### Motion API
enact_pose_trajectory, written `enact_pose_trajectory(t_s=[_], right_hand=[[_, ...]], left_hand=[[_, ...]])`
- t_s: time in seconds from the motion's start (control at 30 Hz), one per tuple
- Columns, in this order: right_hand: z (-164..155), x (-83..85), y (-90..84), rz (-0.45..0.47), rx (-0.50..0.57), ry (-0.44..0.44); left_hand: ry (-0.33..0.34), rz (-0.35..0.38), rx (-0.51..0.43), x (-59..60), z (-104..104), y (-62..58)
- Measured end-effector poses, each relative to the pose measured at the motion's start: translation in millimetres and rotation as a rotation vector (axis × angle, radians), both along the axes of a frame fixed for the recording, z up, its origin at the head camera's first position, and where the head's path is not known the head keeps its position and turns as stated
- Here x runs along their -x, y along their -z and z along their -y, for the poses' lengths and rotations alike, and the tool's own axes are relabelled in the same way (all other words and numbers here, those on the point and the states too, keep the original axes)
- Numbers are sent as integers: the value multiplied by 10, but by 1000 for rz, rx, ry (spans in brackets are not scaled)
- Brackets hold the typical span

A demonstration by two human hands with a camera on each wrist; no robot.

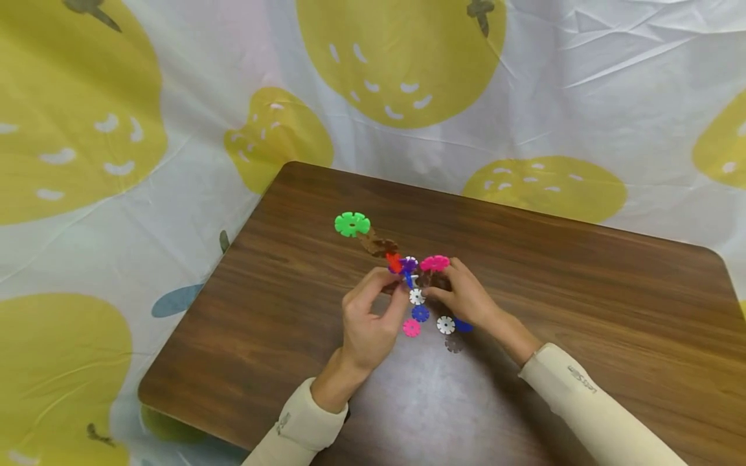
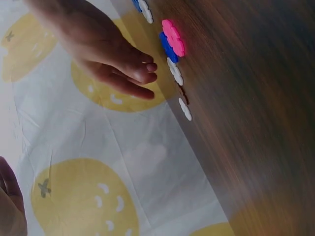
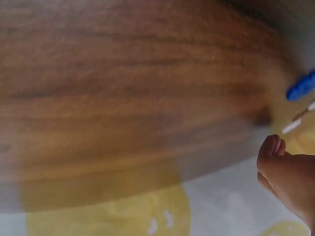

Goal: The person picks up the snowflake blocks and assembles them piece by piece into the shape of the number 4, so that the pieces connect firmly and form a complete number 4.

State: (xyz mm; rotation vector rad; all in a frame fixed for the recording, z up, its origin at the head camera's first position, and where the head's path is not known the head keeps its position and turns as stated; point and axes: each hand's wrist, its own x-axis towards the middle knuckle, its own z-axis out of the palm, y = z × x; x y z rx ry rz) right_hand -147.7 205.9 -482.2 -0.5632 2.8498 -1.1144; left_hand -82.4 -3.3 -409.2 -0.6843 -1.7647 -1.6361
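Several notched plastic discs join into a branching piece. A green disc (image 1: 352,224) ends one arm, followed by brown discs (image 1: 381,247), a red disc (image 1: 394,262) and a purple disc (image 1: 410,265). My left hand (image 1: 370,320) pinches the piece near a blue disc (image 1: 408,279) between thumb and index finger. On the other side, my right hand (image 1: 472,294) holds a brown disc, largely hidden by its fingers, below a pink disc (image 1: 435,263). How the middle discs interlock is too small to tell. A blue disc (image 3: 301,86) shows in the right wrist view.
Near the hands are a white disc (image 1: 416,296), a blue disc (image 1: 420,313) and a pink disc (image 1: 411,327). Another white disc (image 1: 445,325) is beside a brown disc (image 1: 453,343). The wooden table (image 1: 280,310) meets a fruit-patterned cloth (image 1: 396,155) behind.
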Motion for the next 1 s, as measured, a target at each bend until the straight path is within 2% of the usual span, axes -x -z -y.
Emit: enact_pose_trajectory(t_s=[0.2,0.67,0.9,1.0], right_hand=[[79,118,86,12,73,-27],[234,306,210,-2,-30,150],[355,361,158,-76,-172,126],[393,367,118,-80,-198,108]], left_hand=[[5,0,3,2,6,-11],[-1,-15,-4,22,18,-24],[-18,-7,-1,22,35,-12],[-25,-1,-3,15,48,3]])
